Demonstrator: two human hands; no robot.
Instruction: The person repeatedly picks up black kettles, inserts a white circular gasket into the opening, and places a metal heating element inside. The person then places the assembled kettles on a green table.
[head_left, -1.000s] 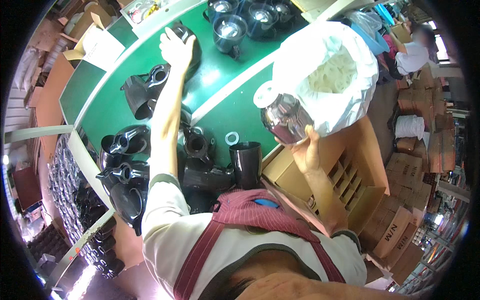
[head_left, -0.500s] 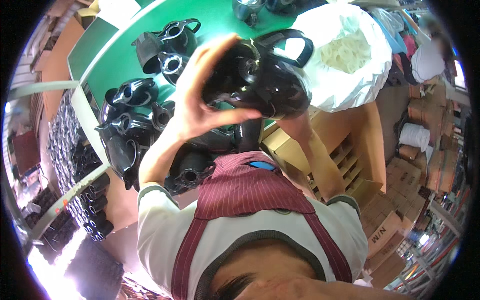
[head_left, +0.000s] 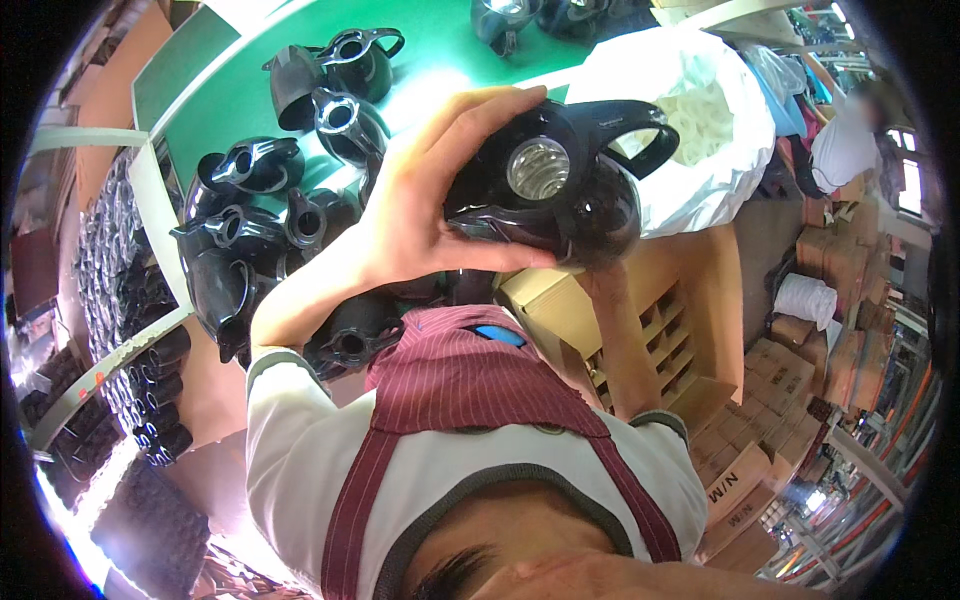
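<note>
Left hand [head_left: 430, 210] clasped around glossy black plastic jug shell with silvery mouth [head_left: 560, 185], held up at upper centre of frame. Right hand hidden behind that shell, grip impossible to tell. More black jug shells [head_left: 270, 230] crowded on green table [head_left: 440, 40] at upper left, white plastic bag [head_left: 700, 130] and open cardboard box [head_left: 650, 300] at right.

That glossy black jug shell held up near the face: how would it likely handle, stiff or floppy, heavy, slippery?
The black jug shell probably handles stiff: it keeps its rounded form under the left hand. It seems light for its size, since it is lifted high, apparently hollow around a shiny liner. Its glossy surface may be slippery, though the looped handle offers a hold.
</note>
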